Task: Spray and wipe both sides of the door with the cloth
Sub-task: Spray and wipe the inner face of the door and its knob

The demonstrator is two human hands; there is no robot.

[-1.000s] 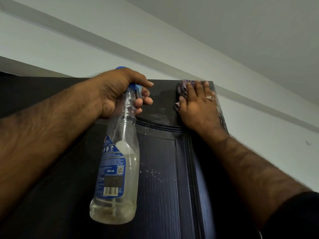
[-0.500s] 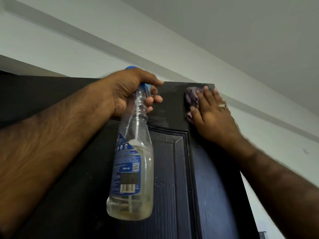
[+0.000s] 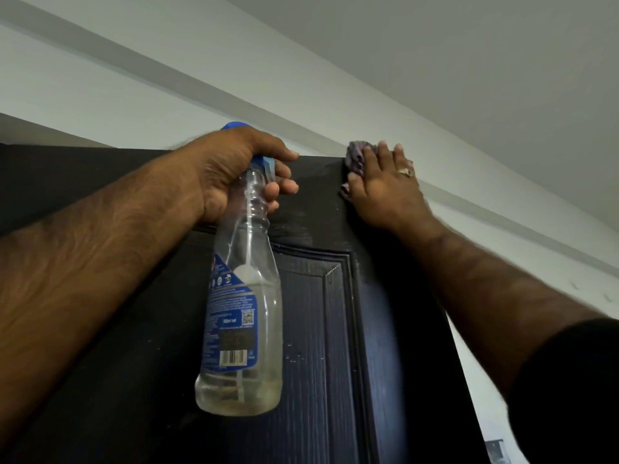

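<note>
The left hand [image 3: 234, 172] is up high and holds a clear spray bottle [image 3: 243, 296] by its neck. The fingers curl round the neck and the blue spray head, and the bottle hangs down below them, in front of the dark door [image 3: 318, 329]. Only a little yellowish liquid sits at the bottom. The first finger lies over the top of the blue head; whether a finger is on the trigger cannot be told.

To the right of those fingers, the top part of the door looks smeared and wet. Small drops dot the panel further down, below the bottle hand.

Further right, the right hand [image 3: 382, 185] lies flat with straight fingers on a purple cloth [image 3: 355, 155]. It presses the cloth against the door's top right corner. The cloth peeks out above and to the left of the fingertips.

To wipe well, the flat hand probably should press evenly and sweep down over the wet part and the drops. The bottle is best kept clear of the cloth's path. The other side of the door most likely still needs doing.
</note>
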